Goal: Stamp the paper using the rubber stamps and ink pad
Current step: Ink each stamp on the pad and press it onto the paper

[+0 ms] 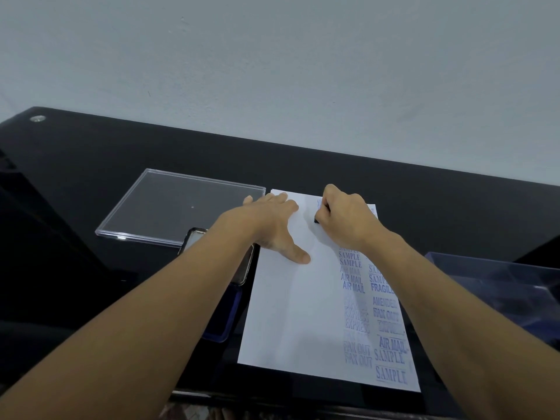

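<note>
A pale, bare wall (272,56) rises behind a glossy black bench (91,165), and the paper (291,313) lies lengthwise on it in front of the person. Its right half carries two columns of blue prints (354,280), among them SAMPLE, AIR MAIL, EXPRESS and FAX OUT; its left half is blank.

The left hand (272,225) lies flat on the sheet's far left corner, its fingers (283,197) straight and spread and the thumb reaching inward, holding nothing. The right hand (345,216) is clenched around a small dark rubber stamp (316,220), which is set down near the top of the sheet, above the left column.

The step in hand looks like the press itself. To do it well:
- Keep the left palm bearing down so that the sheet cannot creep.
- Push straight down, with even weight along the stamp's length.
- Lift straight up without rocking; several lower prints look doubled or faint, which suggests tilt or thin ink.

The open ink pad (225,316) sits just beside the paper's left edge, mostly hidden under the left forearm. A clear lid (169,204) lies beyond it, and a clear box (500,283) stands at the right.
</note>
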`<action>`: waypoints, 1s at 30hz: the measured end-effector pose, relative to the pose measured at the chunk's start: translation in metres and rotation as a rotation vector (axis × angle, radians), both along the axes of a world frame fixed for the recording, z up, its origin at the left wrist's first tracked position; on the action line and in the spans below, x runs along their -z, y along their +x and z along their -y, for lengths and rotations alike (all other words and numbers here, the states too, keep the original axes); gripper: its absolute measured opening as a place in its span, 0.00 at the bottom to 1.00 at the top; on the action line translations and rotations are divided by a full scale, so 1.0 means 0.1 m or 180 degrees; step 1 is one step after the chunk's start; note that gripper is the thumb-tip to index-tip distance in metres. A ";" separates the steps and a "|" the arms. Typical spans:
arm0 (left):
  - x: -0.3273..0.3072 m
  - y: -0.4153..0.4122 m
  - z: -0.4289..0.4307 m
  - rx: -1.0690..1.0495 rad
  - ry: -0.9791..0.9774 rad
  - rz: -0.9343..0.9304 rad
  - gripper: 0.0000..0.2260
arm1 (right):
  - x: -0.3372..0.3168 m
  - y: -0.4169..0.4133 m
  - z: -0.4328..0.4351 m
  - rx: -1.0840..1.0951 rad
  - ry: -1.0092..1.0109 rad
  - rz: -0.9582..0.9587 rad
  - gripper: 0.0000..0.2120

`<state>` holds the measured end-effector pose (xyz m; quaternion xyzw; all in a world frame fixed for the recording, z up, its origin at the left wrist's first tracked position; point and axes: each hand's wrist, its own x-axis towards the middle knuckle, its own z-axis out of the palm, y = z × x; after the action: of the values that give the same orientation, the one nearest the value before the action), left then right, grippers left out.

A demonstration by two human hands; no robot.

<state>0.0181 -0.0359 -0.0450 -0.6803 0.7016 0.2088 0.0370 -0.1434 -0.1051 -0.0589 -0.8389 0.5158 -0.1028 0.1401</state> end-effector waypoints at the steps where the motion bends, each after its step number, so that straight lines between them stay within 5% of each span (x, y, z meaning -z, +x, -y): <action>1: 0.00 0.00 0.00 -0.0006 -0.0001 -0.0002 0.47 | 0.00 0.00 0.00 0.0010 0.0013 0.0016 0.06; 30: 0.02 -0.01 0.03 -0.0025 -0.0019 0.0000 0.46 | 0.03 0.01 0.01 0.0080 0.0002 0.0141 0.06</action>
<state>0.0172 -0.0388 -0.0467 -0.6831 0.6995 0.2069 0.0342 -0.1421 -0.1060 -0.0622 -0.8298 0.5231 -0.1229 0.1504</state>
